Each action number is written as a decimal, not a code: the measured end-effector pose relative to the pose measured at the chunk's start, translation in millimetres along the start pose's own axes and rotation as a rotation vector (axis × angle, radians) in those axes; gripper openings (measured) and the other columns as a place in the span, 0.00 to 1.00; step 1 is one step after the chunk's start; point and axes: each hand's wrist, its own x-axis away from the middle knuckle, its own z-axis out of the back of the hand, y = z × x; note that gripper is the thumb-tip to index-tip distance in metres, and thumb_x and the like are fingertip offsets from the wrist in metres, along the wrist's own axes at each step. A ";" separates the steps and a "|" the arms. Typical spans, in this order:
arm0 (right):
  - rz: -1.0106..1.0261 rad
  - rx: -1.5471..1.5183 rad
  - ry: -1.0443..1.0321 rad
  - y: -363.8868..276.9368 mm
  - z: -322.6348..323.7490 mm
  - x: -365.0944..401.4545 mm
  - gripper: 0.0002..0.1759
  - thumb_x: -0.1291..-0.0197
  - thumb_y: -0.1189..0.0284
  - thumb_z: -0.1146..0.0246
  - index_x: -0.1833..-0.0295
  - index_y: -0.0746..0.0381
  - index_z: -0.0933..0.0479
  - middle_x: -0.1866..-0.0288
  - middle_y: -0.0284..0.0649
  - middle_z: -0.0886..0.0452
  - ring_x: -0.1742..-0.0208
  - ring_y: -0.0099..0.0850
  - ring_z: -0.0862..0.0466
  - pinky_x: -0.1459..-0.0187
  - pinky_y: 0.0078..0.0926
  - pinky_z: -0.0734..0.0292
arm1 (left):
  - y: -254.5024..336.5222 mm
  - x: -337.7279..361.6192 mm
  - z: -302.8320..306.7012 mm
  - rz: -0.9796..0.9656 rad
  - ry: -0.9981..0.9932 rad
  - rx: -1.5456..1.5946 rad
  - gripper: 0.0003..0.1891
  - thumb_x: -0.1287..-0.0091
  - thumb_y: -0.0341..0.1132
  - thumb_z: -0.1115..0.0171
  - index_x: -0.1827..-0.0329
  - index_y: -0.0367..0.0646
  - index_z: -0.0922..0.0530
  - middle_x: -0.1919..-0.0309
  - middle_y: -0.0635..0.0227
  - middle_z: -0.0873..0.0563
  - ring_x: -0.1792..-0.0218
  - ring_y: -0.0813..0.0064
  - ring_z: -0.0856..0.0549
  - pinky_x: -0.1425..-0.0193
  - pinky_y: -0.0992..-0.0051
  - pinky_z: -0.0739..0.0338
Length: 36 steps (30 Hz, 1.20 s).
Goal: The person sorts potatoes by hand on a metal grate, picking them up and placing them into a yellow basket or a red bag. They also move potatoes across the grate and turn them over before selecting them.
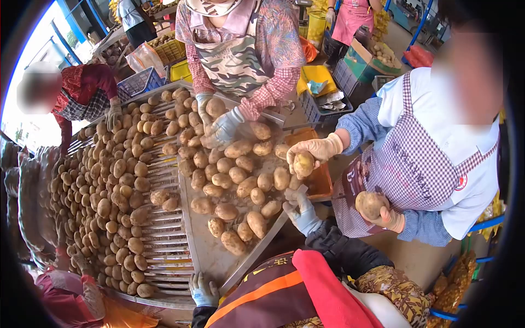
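Note:
My left hand point(203, 291), in a pale blue-grey glove, lies at the near edge of the metal sorting table, beside the slatted rollers point(172, 249). Its fingers are stretched out and it holds nothing I can see. My right hand point(302, 214), gloved the same way, is at the right edge of the metal tray point(210, 254), fingers apart, close to the tray's corner. Several loose potatoes point(256, 224) lie on the tray between my hands. Many more potatoes point(117, 202) cover the rollers to the left.
Across the tray, a co-worker's gloved hands point(221, 128) handle potatoes. At the right, another person point(415, 158) holds a potato in each hand above an orange crate point(319, 183). Two more people work along the left. Blue crates point(141, 82) and a potato-filled box point(377, 54) stand behind.

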 end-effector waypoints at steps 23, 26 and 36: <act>0.051 0.539 -0.246 -16.0 -49.7 -9.4 0.49 0.55 0.53 0.24 0.29 0.58 0.37 0.31 0.56 0.38 0.30 0.56 0.37 0.31 0.55 0.41 | 8.6 -12.6 14.6 0.106 -0.082 0.078 0.25 0.38 0.38 0.41 0.39 0.37 0.30 0.42 0.47 0.26 0.38 0.41 0.29 0.32 0.47 0.35; -0.105 0.755 -0.244 -0.6 -95.6 -48.1 0.51 0.51 0.39 0.32 0.25 0.52 0.40 0.24 0.53 0.43 0.26 0.56 0.42 0.29 0.62 0.49 | 10.9 -14.6 16.7 0.121 -0.063 0.086 0.26 0.39 0.37 0.40 0.39 0.37 0.30 0.42 0.48 0.26 0.38 0.42 0.29 0.32 0.47 0.35; 0.336 0.917 -1.130 -86.4 -122.7 9.2 0.40 0.40 0.42 0.42 0.24 0.41 0.39 0.20 0.57 0.48 0.20 0.51 0.47 0.27 0.70 0.64 | 6.8 -9.1 14.2 0.120 0.011 0.093 0.25 0.40 0.36 0.38 0.40 0.36 0.29 0.43 0.47 0.25 0.37 0.41 0.29 0.31 0.47 0.35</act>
